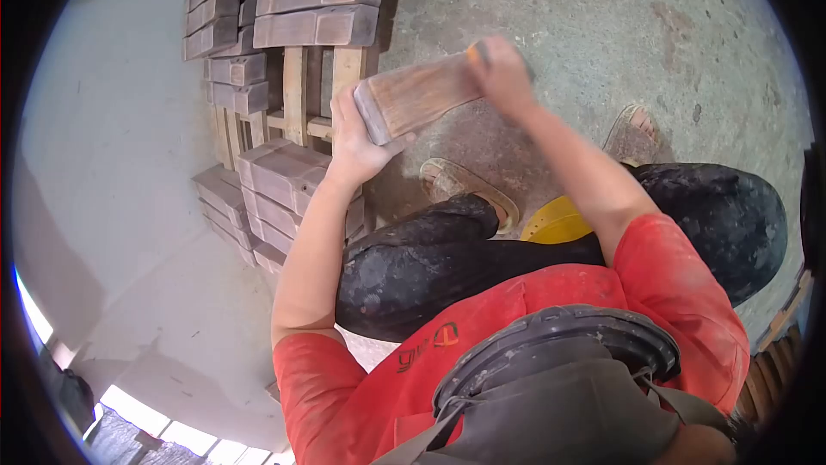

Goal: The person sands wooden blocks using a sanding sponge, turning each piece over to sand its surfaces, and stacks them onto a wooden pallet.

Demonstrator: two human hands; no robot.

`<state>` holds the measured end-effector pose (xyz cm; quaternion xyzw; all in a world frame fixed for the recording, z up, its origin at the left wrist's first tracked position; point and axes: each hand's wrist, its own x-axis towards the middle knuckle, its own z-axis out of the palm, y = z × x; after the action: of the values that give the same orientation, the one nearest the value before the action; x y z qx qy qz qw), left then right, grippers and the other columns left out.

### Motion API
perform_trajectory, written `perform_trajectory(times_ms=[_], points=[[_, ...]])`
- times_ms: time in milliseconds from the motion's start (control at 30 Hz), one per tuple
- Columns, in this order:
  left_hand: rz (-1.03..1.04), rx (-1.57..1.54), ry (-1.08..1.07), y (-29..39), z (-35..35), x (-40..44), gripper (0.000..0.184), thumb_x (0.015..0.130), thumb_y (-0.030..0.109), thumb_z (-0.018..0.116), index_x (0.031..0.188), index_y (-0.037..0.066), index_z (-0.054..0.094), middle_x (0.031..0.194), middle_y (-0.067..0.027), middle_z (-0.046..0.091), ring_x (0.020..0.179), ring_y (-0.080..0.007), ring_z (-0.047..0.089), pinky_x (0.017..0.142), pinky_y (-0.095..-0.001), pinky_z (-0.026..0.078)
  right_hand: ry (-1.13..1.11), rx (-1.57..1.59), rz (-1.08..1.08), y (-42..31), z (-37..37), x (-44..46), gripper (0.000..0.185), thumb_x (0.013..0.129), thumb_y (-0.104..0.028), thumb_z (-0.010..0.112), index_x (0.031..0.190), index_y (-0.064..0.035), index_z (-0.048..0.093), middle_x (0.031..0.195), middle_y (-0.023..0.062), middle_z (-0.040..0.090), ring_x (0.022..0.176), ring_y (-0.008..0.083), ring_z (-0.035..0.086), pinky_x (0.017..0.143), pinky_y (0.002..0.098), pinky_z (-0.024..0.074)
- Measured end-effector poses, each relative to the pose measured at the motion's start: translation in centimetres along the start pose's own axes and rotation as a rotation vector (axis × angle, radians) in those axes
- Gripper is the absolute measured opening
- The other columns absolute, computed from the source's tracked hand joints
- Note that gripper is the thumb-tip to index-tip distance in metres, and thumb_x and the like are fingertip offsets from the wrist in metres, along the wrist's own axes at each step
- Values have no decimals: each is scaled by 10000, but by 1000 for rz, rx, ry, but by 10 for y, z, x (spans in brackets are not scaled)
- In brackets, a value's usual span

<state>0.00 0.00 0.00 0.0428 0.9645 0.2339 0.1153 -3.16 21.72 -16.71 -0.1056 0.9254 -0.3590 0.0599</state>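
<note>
Soft, fairly bright light; we see glare in white openings at lower left and faint shadows on the pale wall (112, 147). Fisheye distortion curves the black-cornered edges. The right hand (502, 76) looks motion-blurred.

The wooden block (422, 95) is long and thick, its broad upper face warm brown with darker grain streaks, its near end face a dull, pale greyish purple. Its edges look softened, and its lower long side curves inward. It is held up at a slant, the pale end cradled between the left fingers (345, 105) and thumb, the other end reaching under the right fingers (497, 50). A small orange-edged item (477, 55) with a dark part sits within the right fingers, against that far end; its full shape is hidden.
</note>
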Motion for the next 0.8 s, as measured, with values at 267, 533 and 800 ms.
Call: perform_trajectory(times_ms=[267, 533, 800], points=[[273, 52, 77, 41, -3, 25, 958, 582, 252, 882, 1319, 12, 320, 1162, -204, 469, 1106, -362, 484, 947, -442, 414, 151, 409, -51, -5, -10, -1, 584, 851, -279, 674, 1281, 68, 485, 1350, 280, 478, 1268, 424, 447, 1085, 474, 339], [433, -55, 290, 43, 13, 58, 704, 694, 403, 741, 1270, 83, 491, 1161, -173, 533, 1106, -376, 477, 941, -496, 365, 351, 291, -594, -81, -94, -11, 721, 837, -306, 695, 1410, 21, 405, 1480, 241, 373, 1389, 368, 348, 1139, 464, 293], [290, 161, 120, 66, 9, 54, 721, 589, 314, 838, 1174, 71, 493, 1083, -137, 509, 1041, -338, 474, 891, -453, 361, 179, 375, -671, -77, -125, -8, 624, 882, -183, 616, 1436, -19, 384, 1495, 185, 375, 1415, 357, 299, 1155, 470, 261]])
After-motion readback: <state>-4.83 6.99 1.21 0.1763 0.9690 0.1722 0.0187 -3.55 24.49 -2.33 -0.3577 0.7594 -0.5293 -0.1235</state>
